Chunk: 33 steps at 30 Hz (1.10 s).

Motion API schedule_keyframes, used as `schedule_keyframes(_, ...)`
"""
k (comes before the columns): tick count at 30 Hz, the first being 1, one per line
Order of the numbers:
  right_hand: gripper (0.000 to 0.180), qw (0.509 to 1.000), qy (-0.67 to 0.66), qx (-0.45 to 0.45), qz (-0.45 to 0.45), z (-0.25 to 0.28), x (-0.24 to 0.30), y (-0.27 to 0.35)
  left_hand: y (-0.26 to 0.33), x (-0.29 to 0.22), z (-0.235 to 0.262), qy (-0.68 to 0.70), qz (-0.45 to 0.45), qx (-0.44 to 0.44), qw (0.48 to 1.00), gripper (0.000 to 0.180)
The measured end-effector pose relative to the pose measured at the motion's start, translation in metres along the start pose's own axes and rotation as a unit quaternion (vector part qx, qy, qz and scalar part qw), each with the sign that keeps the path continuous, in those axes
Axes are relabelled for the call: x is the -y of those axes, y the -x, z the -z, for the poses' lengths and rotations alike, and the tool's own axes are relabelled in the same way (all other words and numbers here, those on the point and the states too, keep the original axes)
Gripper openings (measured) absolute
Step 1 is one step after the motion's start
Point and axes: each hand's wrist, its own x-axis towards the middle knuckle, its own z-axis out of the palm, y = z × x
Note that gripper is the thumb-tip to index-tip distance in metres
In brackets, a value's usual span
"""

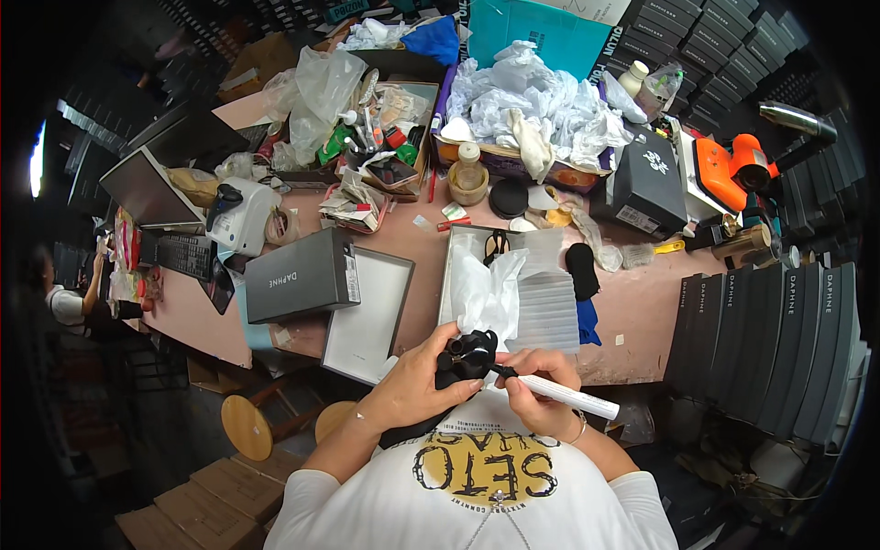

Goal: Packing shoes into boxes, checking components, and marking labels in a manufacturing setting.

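Note:
Close to my chest, my left hand (414, 378) is closed around a black shoe (469, 353), its fingers and thumb on either side. In my right hand (543, 390) is a white marker pen (570, 396), its dark tip pointing left at the shoe. The tip seems to touch the shoe, though the contact is too small to make out. Just beyond my hands, white tissue paper (486, 286) rises out of an open shoe box (446, 275). A black sandal (496, 245) lies at the box's far end, partly covered by the paper.
A closed dark grey shoe box (302, 275) rests by a box lid (367, 312) on the left. Dark shoe boxes (765, 339) stand in a row at right. Farther back are a carton of crumpled paper (536, 101), an orange heat gun (752, 163) and a jar (468, 174).

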Motion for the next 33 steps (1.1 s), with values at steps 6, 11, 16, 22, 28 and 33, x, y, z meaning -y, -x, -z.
schedule_keyframes(6, 0.014, 1.000, 0.029, 0.000, -0.009, -0.001, 0.000, 0.001, 0.001, -0.001, -0.002, -0.021, -0.003, -0.012, 1.000, 0.070)
schedule_keyframes(11, 0.013, 0.998, 0.058, -0.003, -0.013, -0.001, 0.000, 0.002, 0.002, -0.002, 0.000, -0.017, 0.000, -0.006, 1.000, 0.073)
schedule_keyframes(16, 0.014, 0.997, 0.079, 0.003, -0.013, 0.000, 0.001, 0.001, 0.002, 0.004, -0.001, -0.022, 0.006, -0.006, 1.000, 0.074)
schedule_keyframes(22, 0.015, 0.996, 0.092, 0.001, -0.016, -0.001, 0.000, 0.001, 0.003, 0.000, 0.000, -0.016, 0.010, -0.005, 1.000, 0.073)
schedule_keyframes(28, 0.016, 0.994, 0.109, 0.000, -0.021, -0.001, 0.001, 0.001, 0.002, 0.005, -0.002, -0.008, 0.000, -0.010, 1.000, 0.073)
schedule_keyframes(33, 0.021, 0.994, 0.094, -0.053, 0.019, -0.004, -0.012, 0.002, 0.001, 0.003, -0.001, -0.015, 0.016, -0.003, 1.000, 0.074)
